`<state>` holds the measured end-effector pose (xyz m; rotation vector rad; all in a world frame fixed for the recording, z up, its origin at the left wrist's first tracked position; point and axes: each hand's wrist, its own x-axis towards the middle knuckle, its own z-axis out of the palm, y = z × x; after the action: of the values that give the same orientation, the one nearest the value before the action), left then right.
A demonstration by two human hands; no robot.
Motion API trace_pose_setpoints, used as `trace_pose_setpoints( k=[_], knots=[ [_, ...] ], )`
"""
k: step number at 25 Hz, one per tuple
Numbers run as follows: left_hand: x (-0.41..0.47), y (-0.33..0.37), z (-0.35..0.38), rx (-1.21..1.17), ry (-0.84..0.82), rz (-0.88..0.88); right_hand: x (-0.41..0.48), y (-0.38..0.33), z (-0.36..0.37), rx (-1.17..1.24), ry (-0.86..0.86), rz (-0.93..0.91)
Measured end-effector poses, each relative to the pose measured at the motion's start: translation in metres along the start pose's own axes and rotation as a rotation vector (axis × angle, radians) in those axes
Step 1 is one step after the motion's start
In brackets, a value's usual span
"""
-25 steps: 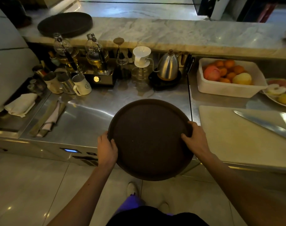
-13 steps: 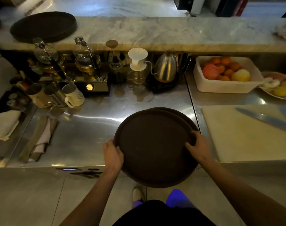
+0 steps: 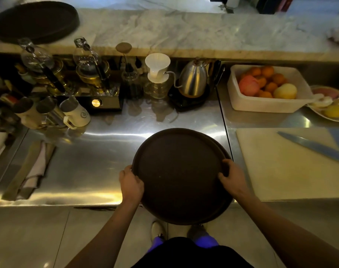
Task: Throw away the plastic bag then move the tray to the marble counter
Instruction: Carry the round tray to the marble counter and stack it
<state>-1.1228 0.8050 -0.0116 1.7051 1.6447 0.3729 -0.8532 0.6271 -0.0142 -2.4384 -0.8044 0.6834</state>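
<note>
Both hands, left hand point(image 3: 131, 183) and right hand point(image 3: 232, 177), grip the round tray point(image 3: 179, 175) with closed fingers over the steel table point(image 3: 83, 163), marble counter point(image 3: 184, 31) far behind

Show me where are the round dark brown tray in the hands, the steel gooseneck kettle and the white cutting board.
Round dark brown tray point(image 3: 179, 175): head view, flat centre.
Steel gooseneck kettle point(image 3: 192, 79): head view, body.
White cutting board point(image 3: 280, 167): head view, bare middle.

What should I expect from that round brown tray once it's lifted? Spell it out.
The tray likely stays stiff: both hands, left hand and right hand, grip opposite rims without sag. Probably light, since it is empty. It may stick to a second tray beneath.
</note>
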Motion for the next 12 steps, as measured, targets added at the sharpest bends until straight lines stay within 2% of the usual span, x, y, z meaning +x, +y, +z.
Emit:
trace_pose_setpoints(
  k=[6,12],
  knots=[
    [0.000,0.020,0.023,0.014,-0.035,-0.010,0.009,0.015,-0.013,-0.010,0.020,0.028],
    [-0.004,0.010,0.037,0.049,-0.063,-0.043,0.012,0.029,-0.011,-0.072,0.024,0.015]
  ],
)
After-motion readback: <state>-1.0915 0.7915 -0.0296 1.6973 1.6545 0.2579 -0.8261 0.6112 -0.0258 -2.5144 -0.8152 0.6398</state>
